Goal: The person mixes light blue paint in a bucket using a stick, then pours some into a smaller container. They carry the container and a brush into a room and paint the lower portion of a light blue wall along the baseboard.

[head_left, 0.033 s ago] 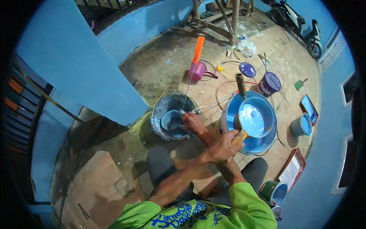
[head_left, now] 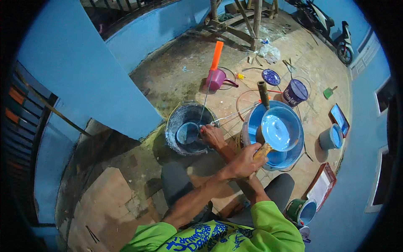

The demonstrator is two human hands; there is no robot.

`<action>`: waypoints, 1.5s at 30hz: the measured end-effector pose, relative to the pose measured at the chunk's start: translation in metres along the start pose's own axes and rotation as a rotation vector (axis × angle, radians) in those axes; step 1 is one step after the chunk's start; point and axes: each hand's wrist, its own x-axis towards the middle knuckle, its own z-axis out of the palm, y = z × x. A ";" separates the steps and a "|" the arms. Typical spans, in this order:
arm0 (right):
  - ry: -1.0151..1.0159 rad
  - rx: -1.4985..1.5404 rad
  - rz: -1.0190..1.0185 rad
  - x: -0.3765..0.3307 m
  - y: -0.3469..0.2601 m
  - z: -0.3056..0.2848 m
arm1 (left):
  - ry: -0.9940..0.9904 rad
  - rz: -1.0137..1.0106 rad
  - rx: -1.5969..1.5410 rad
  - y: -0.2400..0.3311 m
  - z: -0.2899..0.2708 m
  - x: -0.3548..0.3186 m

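Observation:
My forearms cross, the left one on top. My left hand (head_left: 247, 163) is wrapped round the wooden handle (head_left: 262, 151) of a round pan (head_left: 278, 128), which holds pale blue paint. Beneath the pan stands a large bucket (head_left: 300, 148) with blue paint inside. My right hand (head_left: 213, 136) reaches to the rim of a paint-smeared black bucket (head_left: 171, 140), its fingers closed on something small and partly red that I cannot make out. Inside that bucket, beside those fingers, is a round bluish shape (head_left: 187, 133). An orange-handled paint roller (head_left: 217, 55) leans up out of the black bucket.
Beyond the buckets are a purple dipper (head_left: 216, 80), a purple paint pail (head_left: 296, 91) and its lid (head_left: 271, 77). To the right stand a small blue-paint pail (head_left: 331, 137), a paint tray (head_left: 322, 185) and a green pail (head_left: 301, 212). A blue pillar (head_left: 96, 75) rises at left.

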 end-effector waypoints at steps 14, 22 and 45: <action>0.269 0.203 -0.170 -0.016 0.007 0.008 | -0.114 -0.141 -0.087 0.011 -0.004 -0.004; 0.106 0.160 -0.101 -0.007 -0.005 -0.012 | -0.139 -0.305 -0.142 0.015 -0.006 -0.007; 0.517 0.438 -0.065 -0.028 0.019 -0.023 | -0.124 -0.261 -0.179 0.017 -0.004 -0.013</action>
